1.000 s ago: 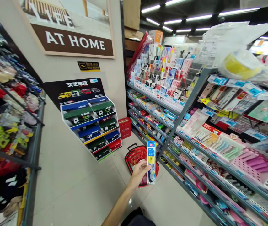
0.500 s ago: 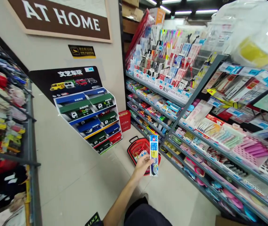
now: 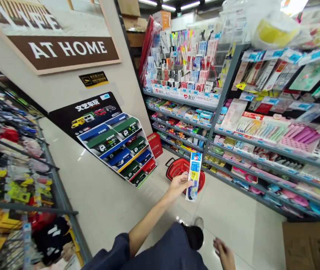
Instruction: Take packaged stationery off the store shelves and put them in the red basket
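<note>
The left hand (image 3: 180,186) reaches forward from a dark blue sleeve (image 3: 106,255) and is closed around a long, flat retail package (image 3: 194,176) in blue, white and yellow, with a glossy surface. The fingers go behind this package, and it stands nearly upright, a little tilted, in the lower middle of the frame. Just behind it, on the floor, lies a red plastic shopping basket (image 3: 177,165) with a woven grid wall and a black handle, and some small goods are inside. The right hand (image 3: 224,253) is at the bottom edge, well apart from the left hand. It is blurred, so I cannot tell how far it is open, but no object is seen in it. The floor (image 3: 227,202) is pale, shiny tile. On the right side, grey metal shelves (image 3: 250,148) carry many packed stationery goods and pink plastic items. At the upper left, a framed "AT HOME" sign (image 3: 64,50) hangs on a cream wall, and under it stands a slanted display (image 3: 117,150) of blue and green toy car boxes. A small red box (image 3: 154,145) is beside this display. At the left edge is a metal rack (image 3: 14,165) of hanging packets, and a cardboard box (image 3: 310,245) sits at the lower right corner.
</note>
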`<action>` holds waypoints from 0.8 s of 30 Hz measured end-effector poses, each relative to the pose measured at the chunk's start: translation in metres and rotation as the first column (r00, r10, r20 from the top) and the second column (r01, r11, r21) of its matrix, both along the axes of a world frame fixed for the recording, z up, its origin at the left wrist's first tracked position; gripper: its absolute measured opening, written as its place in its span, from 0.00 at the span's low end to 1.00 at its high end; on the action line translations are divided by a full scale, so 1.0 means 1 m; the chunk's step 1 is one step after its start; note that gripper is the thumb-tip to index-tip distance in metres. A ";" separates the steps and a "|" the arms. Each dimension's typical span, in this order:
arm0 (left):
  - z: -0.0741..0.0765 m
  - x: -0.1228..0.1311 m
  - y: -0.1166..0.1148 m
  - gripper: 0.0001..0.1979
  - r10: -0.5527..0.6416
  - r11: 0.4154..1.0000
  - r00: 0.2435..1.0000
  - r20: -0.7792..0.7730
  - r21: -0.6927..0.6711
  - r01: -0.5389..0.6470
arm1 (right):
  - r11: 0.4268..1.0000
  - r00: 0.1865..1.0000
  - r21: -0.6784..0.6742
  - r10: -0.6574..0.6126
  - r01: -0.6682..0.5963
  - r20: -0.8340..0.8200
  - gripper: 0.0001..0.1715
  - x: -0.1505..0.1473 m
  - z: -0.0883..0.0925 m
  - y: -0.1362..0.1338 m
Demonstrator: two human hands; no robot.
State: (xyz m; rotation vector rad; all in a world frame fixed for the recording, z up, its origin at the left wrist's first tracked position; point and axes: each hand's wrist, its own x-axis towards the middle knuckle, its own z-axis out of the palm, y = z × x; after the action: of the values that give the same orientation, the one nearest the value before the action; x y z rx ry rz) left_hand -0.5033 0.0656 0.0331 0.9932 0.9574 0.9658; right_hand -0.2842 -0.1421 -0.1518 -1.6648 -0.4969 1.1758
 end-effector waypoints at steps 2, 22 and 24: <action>0.004 -0.006 -0.016 0.24 -0.031 1.000 0.999 -0.012 -0.004 0.031 | 1.000 0.993 -0.018 -0.007 0.005 -0.120 0.36 -0.024 0.006 0.029; 0.000 -0.204 0.072 0.23 -0.006 1.000 1.000 0.025 -0.004 0.006 | 0.824 0.904 0.421 0.427 -0.380 -0.019 0.21 -0.255 0.178 0.269; -0.004 -0.233 0.098 0.23 -0.001 0.999 0.999 0.035 -0.048 0.002 | 0.819 0.898 0.409 0.440 -0.403 0.004 0.19 -0.284 0.179 0.295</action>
State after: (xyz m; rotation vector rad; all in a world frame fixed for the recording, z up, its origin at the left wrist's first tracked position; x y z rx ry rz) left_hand -0.7366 0.1633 0.0289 0.9341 0.9466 0.9520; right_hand -0.5683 0.1532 0.0268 -1.1666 -1.0187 1.3500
